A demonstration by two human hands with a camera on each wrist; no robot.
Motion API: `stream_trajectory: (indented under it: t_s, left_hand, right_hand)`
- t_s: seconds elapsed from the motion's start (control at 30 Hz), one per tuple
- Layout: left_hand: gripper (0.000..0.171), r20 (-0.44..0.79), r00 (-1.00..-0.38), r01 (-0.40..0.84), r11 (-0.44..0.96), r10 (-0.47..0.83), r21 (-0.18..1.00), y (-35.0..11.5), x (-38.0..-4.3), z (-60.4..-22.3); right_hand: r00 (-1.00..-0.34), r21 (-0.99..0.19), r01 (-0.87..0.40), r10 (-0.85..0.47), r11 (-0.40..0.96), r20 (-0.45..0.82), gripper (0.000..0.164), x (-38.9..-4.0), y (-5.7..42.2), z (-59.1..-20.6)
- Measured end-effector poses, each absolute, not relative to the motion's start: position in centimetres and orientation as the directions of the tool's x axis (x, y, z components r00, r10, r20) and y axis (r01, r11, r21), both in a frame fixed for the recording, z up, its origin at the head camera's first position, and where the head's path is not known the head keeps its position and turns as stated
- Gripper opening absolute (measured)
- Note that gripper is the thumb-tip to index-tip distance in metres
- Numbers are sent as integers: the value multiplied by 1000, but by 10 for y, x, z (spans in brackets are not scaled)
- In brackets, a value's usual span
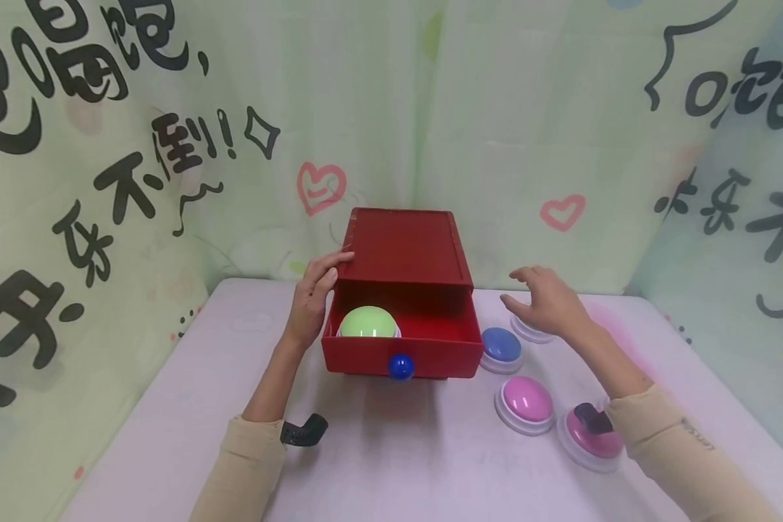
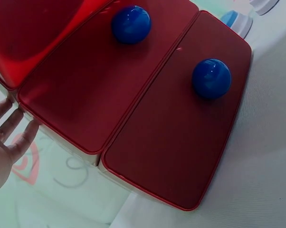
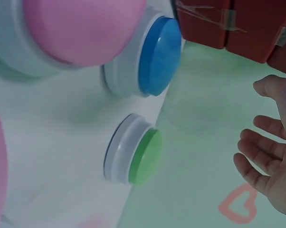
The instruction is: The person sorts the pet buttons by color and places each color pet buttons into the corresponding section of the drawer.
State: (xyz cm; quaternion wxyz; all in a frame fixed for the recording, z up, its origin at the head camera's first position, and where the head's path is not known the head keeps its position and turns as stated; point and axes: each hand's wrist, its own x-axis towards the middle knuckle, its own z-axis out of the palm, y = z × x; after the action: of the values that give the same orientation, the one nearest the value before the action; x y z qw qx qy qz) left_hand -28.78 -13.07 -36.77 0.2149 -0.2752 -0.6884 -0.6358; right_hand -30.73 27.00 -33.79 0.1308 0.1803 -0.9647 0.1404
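Observation:
My left hand [image 1: 313, 299] rests against the left side of a red drawer cabinet [image 1: 401, 246], fingertips at its upper edge. In the left wrist view its fingers [image 2: 23, 142] lie nearly straight along the side. The top drawer [image 1: 359, 357] is pulled out, with a blue knob [image 1: 401, 366] on its front. Inside it, on the left, sits a push button with a green dome [image 1: 368, 320]. To the right of the cabinet, my right hand [image 1: 551, 301] is raised with loosely bent fingers and holds nothing. Below it in the head view is a white-based button [image 1: 531, 332], partly hidden; the right wrist view shows a green-domed button [image 3: 147, 156].
A blue-domed button [image 1: 501, 344] stands close to the cabinet's right side. Two pink buttons [image 1: 527, 399] are nearer the front right, one partly covered by the right wrist's black camera mount [image 1: 594, 418]. A printed curtain [image 1: 496, 145] hangs behind the white table [image 1: 378, 464].

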Motion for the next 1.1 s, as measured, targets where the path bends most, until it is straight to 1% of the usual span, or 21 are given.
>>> stream_trajectory:
  t_s: [0.2, 0.3, 0.43, 0.6, 0.9, 1.1]
  left_hand:
    - [42, 647, -755, 654, 46, 104, 755, -131, -288, -368]
    - [43, 646, -756, 653, 42, 106, 756, -130, -288, -368]
    - [43, 646, -756, 653, 39, 107, 757, -130, -288, -368]
    - [44, 646, -756, 652, 34, 107, 757, -130, -288, -367]
    - [44, 647, -755, 653, 32, 107, 757, -130, -289, -368]
    - [44, 645, -756, 652, 35, 108, 758, -130, -288, -367]
  right_hand:
    - [-904, -235, -393, -327, 889, 276, 48, -312, 284, -347]
    - [-914, -269, -383, -320, 884, 249, 48, -315, 291, -352]
    - [-941, -336, -331, -282, 882, 189, 53, -318, 297, -355]
    - [-961, -388, -275, -244, 880, 128, 58, -321, 303, -358]
    - [-964, -414, -263, -256, 872, 74, 66, -330, 320, -363]
    - [-970, -426, -235, -237, 874, 48, 73, -335, 328, -370]
